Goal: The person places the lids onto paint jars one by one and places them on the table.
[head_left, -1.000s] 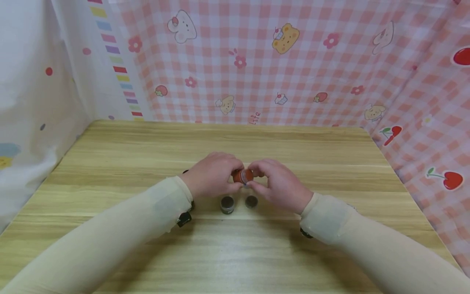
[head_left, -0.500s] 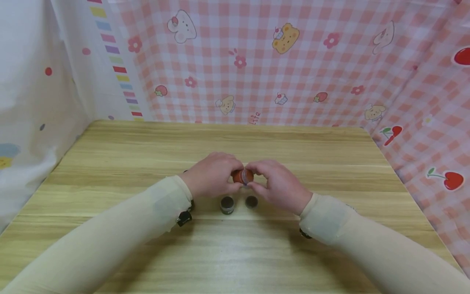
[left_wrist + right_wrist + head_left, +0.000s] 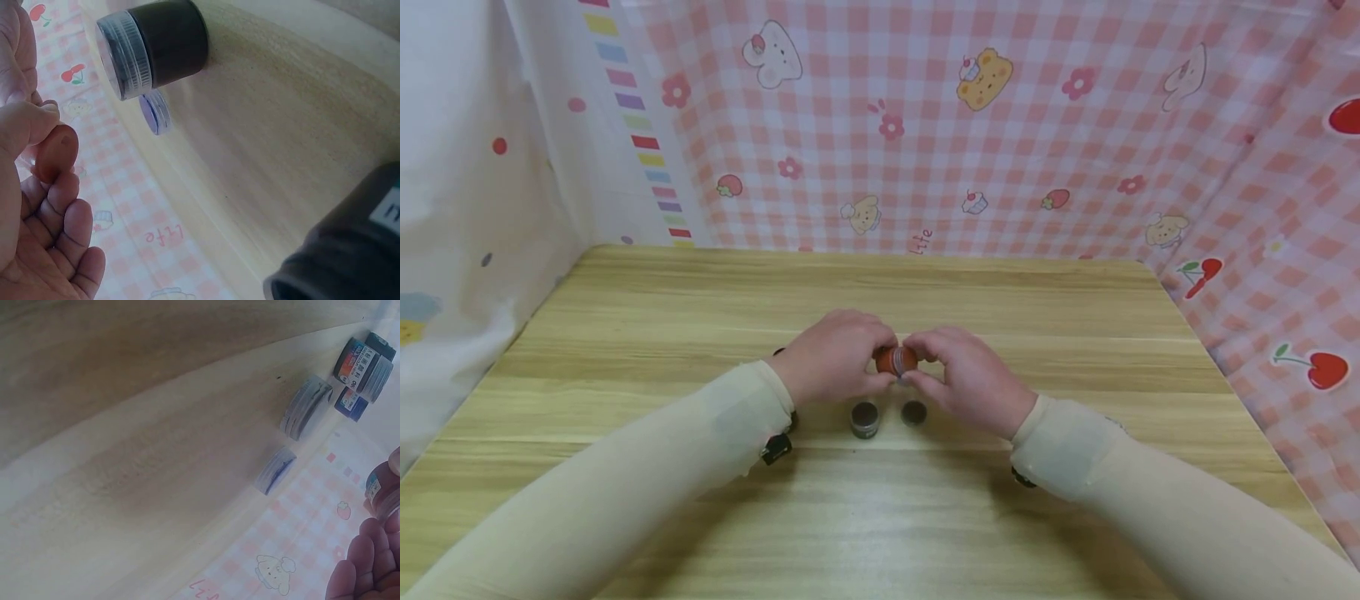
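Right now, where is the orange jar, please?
In the head view, the orange jar is near centre, held between the left hand and right hand, beyond the dark jar.

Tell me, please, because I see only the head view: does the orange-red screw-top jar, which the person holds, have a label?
Observer: Yes, the right wrist view shows a pale label on the orange-red screw-top jar; its print is too blurred to read.
Operator: Thank you. Does any jar of another colour stand on the table, which I cannot see?
Observer: Yes, the right wrist view shows a blue jar.
Operator: And is there one more lid, besides the dark lid?
Observer: Yes, the left wrist view shows a clear-rimmed lid with a purple-blue top, lying on the table.
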Demonstrator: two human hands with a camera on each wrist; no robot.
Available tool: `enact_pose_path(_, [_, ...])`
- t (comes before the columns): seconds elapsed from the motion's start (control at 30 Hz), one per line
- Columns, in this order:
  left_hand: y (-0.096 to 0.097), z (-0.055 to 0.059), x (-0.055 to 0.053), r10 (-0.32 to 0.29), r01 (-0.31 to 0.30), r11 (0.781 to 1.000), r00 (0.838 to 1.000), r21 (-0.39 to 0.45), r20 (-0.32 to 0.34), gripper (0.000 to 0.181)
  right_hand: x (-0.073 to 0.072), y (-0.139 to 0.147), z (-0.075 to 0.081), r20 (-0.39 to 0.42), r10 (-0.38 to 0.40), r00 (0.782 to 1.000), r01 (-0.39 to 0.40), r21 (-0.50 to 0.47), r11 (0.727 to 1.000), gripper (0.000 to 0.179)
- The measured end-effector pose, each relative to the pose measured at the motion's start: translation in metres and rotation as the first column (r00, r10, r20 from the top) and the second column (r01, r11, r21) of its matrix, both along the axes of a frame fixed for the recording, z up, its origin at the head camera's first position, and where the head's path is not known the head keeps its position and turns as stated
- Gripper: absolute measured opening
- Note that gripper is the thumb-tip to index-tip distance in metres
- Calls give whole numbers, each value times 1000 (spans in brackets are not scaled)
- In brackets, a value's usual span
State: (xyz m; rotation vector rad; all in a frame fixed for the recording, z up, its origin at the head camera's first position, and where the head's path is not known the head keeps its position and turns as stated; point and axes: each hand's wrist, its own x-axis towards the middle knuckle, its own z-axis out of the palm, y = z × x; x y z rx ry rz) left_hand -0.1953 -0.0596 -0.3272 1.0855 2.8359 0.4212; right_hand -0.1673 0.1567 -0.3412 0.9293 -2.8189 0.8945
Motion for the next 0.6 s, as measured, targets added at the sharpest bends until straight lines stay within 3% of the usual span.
enact_pose_path(0.23, [0, 0, 1, -1, 1, 1000, 1000, 4, -23, 18, 0, 0, 2, 59, -19, 998, 19, -6, 1000, 28])
enact_pose_path(0.4, [0, 1, 2, 2, -2, 1000, 999, 3, -32, 19, -1, 2, 1, 14, 16, 1000, -16, 0, 1000, 40])
enact_pose_path(0.6, [1, 2, 2, 4, -4, 1000, 1000, 0, -29, 19, -4, 2, 0, -17, 40, 999, -40, 4, 999, 28])
